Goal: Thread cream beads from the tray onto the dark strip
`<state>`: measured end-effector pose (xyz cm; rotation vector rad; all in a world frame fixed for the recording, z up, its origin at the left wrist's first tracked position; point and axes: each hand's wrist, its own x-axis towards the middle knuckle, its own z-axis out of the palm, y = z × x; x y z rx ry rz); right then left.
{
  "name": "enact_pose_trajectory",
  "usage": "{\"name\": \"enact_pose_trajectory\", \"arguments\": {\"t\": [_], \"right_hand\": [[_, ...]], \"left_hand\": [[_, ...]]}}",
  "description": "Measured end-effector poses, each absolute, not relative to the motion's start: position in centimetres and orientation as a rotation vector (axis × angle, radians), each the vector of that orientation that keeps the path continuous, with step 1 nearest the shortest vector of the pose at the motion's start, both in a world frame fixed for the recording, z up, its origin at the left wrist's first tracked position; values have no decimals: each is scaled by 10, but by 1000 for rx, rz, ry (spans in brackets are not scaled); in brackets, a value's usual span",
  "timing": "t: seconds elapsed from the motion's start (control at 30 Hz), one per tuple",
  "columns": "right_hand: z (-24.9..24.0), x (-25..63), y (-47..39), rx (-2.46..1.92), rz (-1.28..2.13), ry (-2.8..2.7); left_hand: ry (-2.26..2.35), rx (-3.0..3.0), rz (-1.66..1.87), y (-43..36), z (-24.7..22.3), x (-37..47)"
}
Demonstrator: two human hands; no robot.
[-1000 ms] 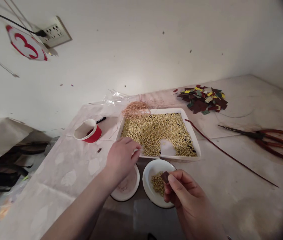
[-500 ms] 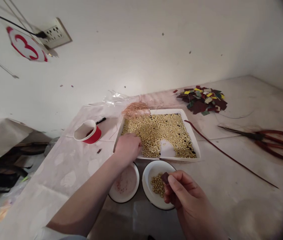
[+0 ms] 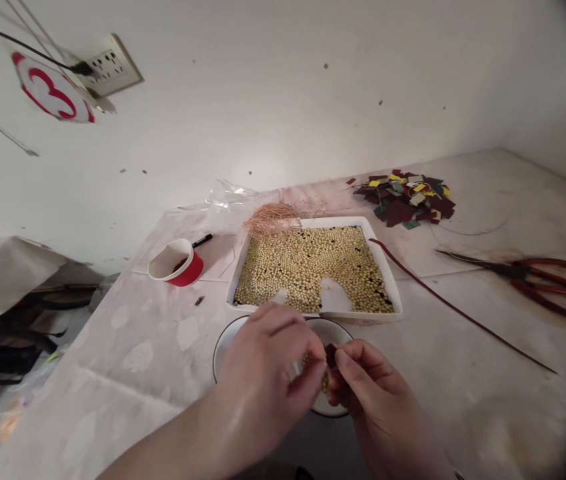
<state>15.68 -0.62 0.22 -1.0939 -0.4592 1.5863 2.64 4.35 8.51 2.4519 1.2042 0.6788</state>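
Note:
Between the thumb and fingers of my right hand (image 3: pixel 377 393) is a small dark red square piece (image 3: pixel 331 355). My left hand (image 3: pixel 270 367) is beside it, thumb and forefinger pinched at the piece's left edge; anything in that pinch is too small to make out. Both hands are over two white dark-rimmed bowls. The right bowl (image 3: pixel 335 405) has small yellowish bead-like balls in it, partly hidden by my fingers. My left hand covers most of the left bowl (image 3: pixel 223 343). Just beyond them lies a white tray (image 3: pixel 397 297) filled with the same yellowish balls (image 3: pixel 307 260), some dark ones among them.
A red and white paper cup (image 3: pixel 190 272) and a black pen (image 3: pixel 202 241) stand left of the tray. Copper-coloured strands (image 3: pixel 270 220) lie at its back corner. At right are a pile of coloured pieces (image 3: pixel 403 200), a thin dark red strip (image 3: pixel 457 303) and large scissors (image 3: pixel 527 270).
My left hand has come out of the tray's near left corner, toward me and right, up to the dark red piece. A small bare patch shows there. My right hand stays about where it was.

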Motion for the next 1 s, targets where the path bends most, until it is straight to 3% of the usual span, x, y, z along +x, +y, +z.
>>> {"name": "enact_pose_trajectory", "arguments": {"t": [0.73, 1.0], "right_hand": [[-9, 156, -6, -1023, 1568, -478], [4, 157, -4, -1020, 1568, -388]], "left_hand": [[1374, 2476, 685, 37, 64, 27], [1369, 2535, 303, 46, 46, 12]]}}
